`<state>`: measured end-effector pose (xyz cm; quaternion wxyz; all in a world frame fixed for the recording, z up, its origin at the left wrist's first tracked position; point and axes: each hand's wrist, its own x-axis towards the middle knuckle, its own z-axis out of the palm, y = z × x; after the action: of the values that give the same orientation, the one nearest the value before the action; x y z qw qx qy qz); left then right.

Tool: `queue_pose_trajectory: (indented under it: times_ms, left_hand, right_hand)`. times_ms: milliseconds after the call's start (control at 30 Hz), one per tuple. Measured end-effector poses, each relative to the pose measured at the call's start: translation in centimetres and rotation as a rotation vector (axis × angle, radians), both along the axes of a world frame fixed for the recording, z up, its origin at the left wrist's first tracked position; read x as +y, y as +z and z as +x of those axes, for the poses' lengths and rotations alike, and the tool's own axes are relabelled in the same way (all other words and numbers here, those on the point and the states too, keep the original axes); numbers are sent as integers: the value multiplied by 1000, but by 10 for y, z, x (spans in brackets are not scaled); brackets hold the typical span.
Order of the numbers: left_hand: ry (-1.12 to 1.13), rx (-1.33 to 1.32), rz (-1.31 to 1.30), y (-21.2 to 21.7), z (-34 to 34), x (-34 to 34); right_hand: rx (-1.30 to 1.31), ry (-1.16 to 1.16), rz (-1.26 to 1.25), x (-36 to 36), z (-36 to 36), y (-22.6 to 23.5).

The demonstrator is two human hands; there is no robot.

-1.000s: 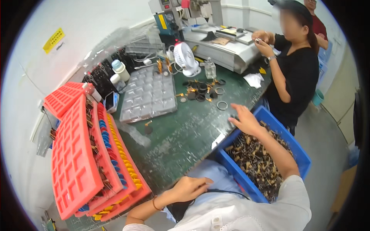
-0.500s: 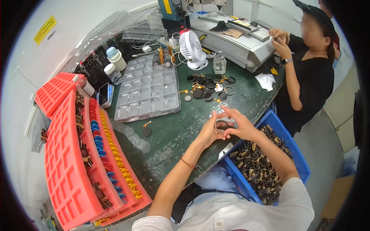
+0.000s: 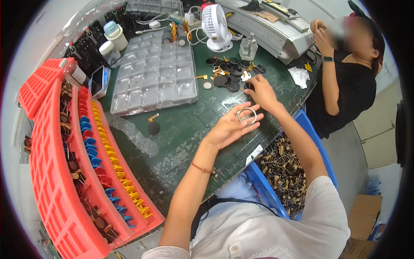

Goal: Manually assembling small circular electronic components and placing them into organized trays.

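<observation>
My left hand (image 3: 229,129), palm up over the green table (image 3: 181,146), holds a thin silvery metal ring (image 3: 254,120) between thumb and fingers. My right hand (image 3: 264,93) is stretched farther forward, fingers bent down at the near edge of a heap of round black discs (image 3: 233,86). Its fingertips close on a dark round disc (image 3: 249,85), partly hidden by the fingers. Some discs in the heap have orange flex tails. One separate black disc (image 3: 153,128) with such a tail lies left of my left hand.
A clear compartment tray (image 3: 151,82), white fan (image 3: 215,28) and glass bottle (image 3: 248,47) stand beyond. Red racks (image 3: 64,172) with coloured clips line the left. A blue bin (image 3: 321,151) of small clips sits at the right table edge. A co-worker (image 3: 349,82) works at right.
My hands were together around the ring. My right hand has let go and moved forward to the disc heap, while my left keeps the ring. The whole view has shifted slightly.
</observation>
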<state>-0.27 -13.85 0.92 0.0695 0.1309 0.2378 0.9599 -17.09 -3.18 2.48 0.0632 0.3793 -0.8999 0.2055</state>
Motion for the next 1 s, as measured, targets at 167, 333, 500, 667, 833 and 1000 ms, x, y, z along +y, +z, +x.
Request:
queue_pose_trajectory:
  times_ms: [167, 333, 500, 667, 833, 1000]
  left_hand:
    - [57, 49, -28, -2, -4, -3]
    - [218, 35, -221, -4, -9, 1]
    - [184, 3, -350, -7, -11, 10]
    - [149, -18, -414, -9, -13, 9]
    - [219, -20, -517, 0, -11, 8]
    - [258, -27, -596, 2, -7, 10]
  right_hand:
    - [122, 54, 15, 10, 1, -7]
    - [-144, 33, -552, 37, 34, 26]
    - [-604, -4, -786, 60, 75, 22]
    - [-1057, 4, -861, 71, 85, 14]
    - [-996, 10, -840, 72, 97, 16]
    - [-889, -21, -800, 68, 104, 22]
